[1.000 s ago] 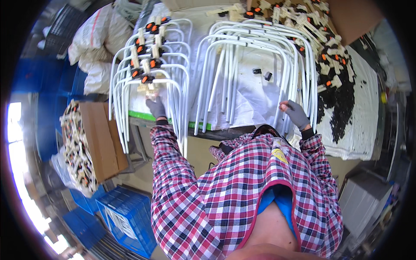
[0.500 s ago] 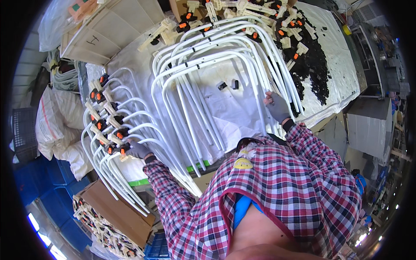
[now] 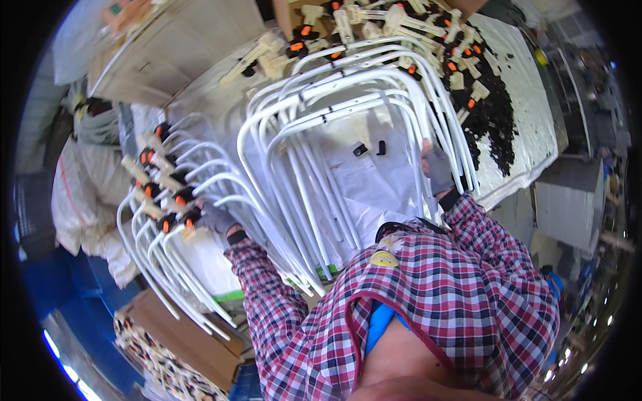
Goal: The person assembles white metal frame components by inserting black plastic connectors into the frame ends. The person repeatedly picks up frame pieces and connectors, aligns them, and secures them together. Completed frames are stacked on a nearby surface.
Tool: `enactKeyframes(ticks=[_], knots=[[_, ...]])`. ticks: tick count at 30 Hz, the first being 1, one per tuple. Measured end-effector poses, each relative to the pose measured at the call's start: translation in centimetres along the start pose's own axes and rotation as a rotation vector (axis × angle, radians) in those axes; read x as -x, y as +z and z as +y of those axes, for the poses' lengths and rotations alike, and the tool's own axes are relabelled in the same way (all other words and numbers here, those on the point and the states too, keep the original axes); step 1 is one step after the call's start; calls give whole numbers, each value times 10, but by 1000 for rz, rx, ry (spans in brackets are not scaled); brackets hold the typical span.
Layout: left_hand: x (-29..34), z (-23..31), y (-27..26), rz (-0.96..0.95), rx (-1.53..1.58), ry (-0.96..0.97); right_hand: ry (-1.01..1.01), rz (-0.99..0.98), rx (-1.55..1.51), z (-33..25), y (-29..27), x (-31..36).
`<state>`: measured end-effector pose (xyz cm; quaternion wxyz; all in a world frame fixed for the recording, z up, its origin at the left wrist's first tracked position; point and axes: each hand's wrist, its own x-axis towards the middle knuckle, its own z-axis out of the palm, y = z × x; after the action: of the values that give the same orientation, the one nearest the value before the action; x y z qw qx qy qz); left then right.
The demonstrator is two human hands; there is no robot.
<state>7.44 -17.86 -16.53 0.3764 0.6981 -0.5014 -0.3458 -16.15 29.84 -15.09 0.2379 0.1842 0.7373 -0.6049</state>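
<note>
My right hand [image 3: 439, 168], in a grey glove with bare fingertips, is closed around the right leg of a white U-shaped tube frame [image 3: 334, 88]. This frame stands out above several similar white bent-tube frames [image 3: 328, 115] lying overlapped on the table. My left hand [image 3: 218, 218], also gloved, is at the left row of bent tubes [image 3: 231, 179]. It is against the nearest black clip with an orange tab [image 3: 192, 216]; its fingers are mostly hidden there. Cream-coloured plastic pieces [image 3: 175, 184] with such clips sit along that row. Two small black parts [image 3: 360, 149] lie inside the frames.
Cream and black clamp pieces [image 3: 394, 25] are heaped at the far side, beside a spread of small black parts [image 3: 493, 120]. A cardboard box [image 3: 177, 334] of clamp pieces stands at lower left. White sacks [image 3: 87, 194] lie at the left, a pale panel [image 3: 180, 50] behind.
The white frame at my right hand has risen off the others and shifted, and that hand has turned and closed on its leg. My left hand stays by the clips. The whole view has shifted slightly.
</note>
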Motion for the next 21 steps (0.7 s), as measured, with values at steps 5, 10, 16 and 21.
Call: enactKeyframes(ticks=[5,10,16,21], knots=[[-39,-47,-10,13,-22,218,-429,-171,-337,-76,-27,30],[13,3,-40,28,39,208,-606,-223,-509,-98,-75,68],[146,183,-54,-757,636,911,-729,-232,-314,-46,-187,34],[308,237,-29,-1774,183,1058,-687,-211,-63,-11,-241,26]])
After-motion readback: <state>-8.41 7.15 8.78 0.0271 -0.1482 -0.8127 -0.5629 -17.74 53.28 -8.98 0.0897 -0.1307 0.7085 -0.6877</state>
